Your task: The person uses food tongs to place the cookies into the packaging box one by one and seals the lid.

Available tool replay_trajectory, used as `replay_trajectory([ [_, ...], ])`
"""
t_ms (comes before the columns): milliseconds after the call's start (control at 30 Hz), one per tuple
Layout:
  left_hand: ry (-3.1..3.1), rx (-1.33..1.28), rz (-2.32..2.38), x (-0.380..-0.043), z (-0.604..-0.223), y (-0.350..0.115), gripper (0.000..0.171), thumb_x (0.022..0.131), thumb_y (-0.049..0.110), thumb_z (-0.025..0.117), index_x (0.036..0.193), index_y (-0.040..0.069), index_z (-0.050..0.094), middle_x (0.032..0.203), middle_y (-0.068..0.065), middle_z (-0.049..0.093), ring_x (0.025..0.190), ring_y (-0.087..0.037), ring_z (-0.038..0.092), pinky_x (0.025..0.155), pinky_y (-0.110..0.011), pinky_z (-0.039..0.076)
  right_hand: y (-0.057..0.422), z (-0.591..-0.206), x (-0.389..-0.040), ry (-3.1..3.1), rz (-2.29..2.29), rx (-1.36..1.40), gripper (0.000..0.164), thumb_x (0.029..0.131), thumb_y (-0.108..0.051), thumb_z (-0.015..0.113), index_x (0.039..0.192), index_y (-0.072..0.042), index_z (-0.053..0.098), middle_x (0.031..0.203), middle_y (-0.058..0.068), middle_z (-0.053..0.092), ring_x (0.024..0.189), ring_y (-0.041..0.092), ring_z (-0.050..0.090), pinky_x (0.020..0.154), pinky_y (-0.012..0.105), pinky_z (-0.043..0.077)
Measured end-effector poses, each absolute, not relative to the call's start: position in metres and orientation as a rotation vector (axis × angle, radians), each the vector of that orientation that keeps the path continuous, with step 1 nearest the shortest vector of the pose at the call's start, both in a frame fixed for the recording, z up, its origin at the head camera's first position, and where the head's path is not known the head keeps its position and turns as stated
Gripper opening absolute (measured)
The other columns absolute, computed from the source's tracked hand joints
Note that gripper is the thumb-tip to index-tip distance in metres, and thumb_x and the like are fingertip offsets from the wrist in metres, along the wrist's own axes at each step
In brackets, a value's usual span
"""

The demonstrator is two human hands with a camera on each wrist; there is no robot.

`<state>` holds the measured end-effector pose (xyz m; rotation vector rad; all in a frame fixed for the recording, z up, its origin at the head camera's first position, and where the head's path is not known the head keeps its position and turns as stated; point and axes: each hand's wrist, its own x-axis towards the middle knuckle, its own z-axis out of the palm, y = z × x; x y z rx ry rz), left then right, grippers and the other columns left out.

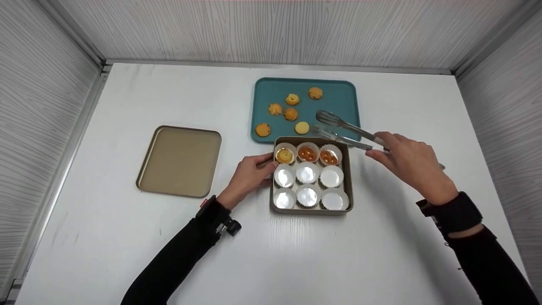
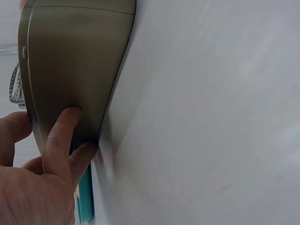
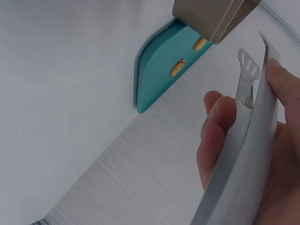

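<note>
A square metal tin (image 1: 311, 214) holds rows of white paper cups (image 1: 307, 173). In its back row, one cup has a yellow swirled cookie (image 1: 285, 156) and two have glossy orange-brown treats (image 1: 307, 153). My left hand (image 1: 252, 174) grips the tin's left side; in the left wrist view its thumb hooks the rim and other fingers touch the wall. My right hand (image 1: 413, 163) holds metal tongs (image 1: 355, 129), arms apart, nothing between the tips. These tips hover over the teal tray (image 1: 338, 91), right of a pale round cookie (image 1: 302, 128).
Several more cookies (image 1: 291, 114) lie spread on the teal tray, which stands directly behind the tin. A flat gold-brown square lid (image 1: 180, 161) rests at the left of the white table (image 1: 127, 237). Grey wood-grain walls (image 1: 262, 34) border the table behind and at both sides.
</note>
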<state>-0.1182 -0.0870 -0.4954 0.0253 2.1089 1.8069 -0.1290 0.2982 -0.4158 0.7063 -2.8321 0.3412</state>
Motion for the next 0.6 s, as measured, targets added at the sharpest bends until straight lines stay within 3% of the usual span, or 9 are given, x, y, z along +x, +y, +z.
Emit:
replay_trajectory([
  [167, 2.101, 0.029, 1.813, -0.117, -0.496, -0.086, 0.051, 0.102, 0.021, 0.066, 0.147, 0.000, 0.055, 0.140, -0.014, 0.064, 0.118, -0.021, 0.068, 0.086, -0.030, 0.060, 0.290, -0.426, -0.146, -2.858, 0.440, 0.643, 0.054, 0.098, -0.033, 0.074, 0.133, 0.006, 0.060, 0.091, 0.025, 0.071, 0.072, 0.036, 0.068, 0.059, 0.056, 0.055],
  [333, 2.153, 0.050, 1.763, -0.118, -0.498, -0.086, 0.052, 0.101, 0.024, 0.067, 0.147, 0.001, 0.057, 0.141, -0.013, 0.064, 0.122, -0.020, 0.066, 0.091, -0.030, 0.058, 0.280, -0.432, -0.161, -2.916, 0.531, 0.564, 0.052, 0.100, -0.030, 0.069, 0.125, 0.015, 0.062, 0.098, 0.029, 0.070, 0.076, 0.036, 0.064, 0.066, 0.056, 0.056],
  [600, 2.252, 0.094, 1.694, -0.120, -0.497, -0.089, 0.051, 0.101, 0.028, 0.067, 0.145, 0.003, 0.060, 0.139, -0.010, 0.065, 0.129, -0.019, 0.060, 0.106, -0.034, 0.049, 0.264, -0.439, -0.184, -2.918, 0.465, 0.563, 0.052, 0.099, -0.037, 0.072, 0.127, 0.005, 0.065, 0.102, 0.024, 0.072, 0.079, 0.036, 0.067, 0.065, 0.056, 0.054],
])
